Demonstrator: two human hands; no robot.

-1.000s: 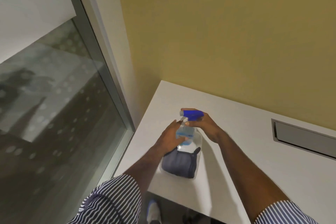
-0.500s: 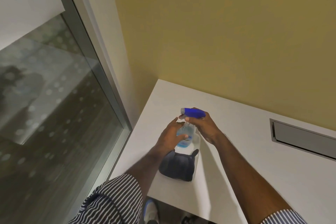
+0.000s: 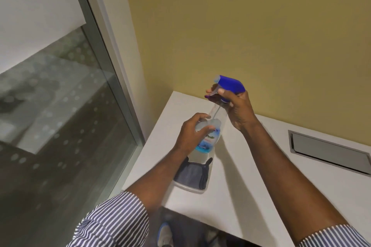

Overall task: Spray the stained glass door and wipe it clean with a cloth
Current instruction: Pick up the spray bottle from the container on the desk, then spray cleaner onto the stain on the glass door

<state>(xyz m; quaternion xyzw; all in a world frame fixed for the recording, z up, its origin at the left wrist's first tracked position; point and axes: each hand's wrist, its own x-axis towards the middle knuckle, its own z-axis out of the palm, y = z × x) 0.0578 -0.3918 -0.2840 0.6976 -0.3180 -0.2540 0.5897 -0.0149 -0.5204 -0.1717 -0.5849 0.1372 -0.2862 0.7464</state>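
Observation:
A clear spray bottle [image 3: 209, 141] with a blue label and a blue trigger head [image 3: 230, 83] is lifted above the white table [image 3: 251, 182]. My right hand [image 3: 237, 109] grips the neck just under the head. My left hand [image 3: 191, 133] wraps around the bottle's body. A dark grey cloth [image 3: 190, 175] lies folded in a shallow clear tray [image 3: 188, 188] on the table, below the bottle. The glass door [image 3: 56, 122] fills the left side, its pane dotted with pale spots.
A yellow wall [image 3: 251, 26] rises behind the table. A metal-framed recess [image 3: 329, 151] is set into the tabletop at the right. The door's grey frame [image 3: 112, 66] runs between glass and wall. A shoe [image 3: 164, 234] shows below the table's front edge.
Both hands have raised the spray bottle off the tray, so the cloth beneath is more exposed. The head of the bottle now sits higher against the yellow wall.

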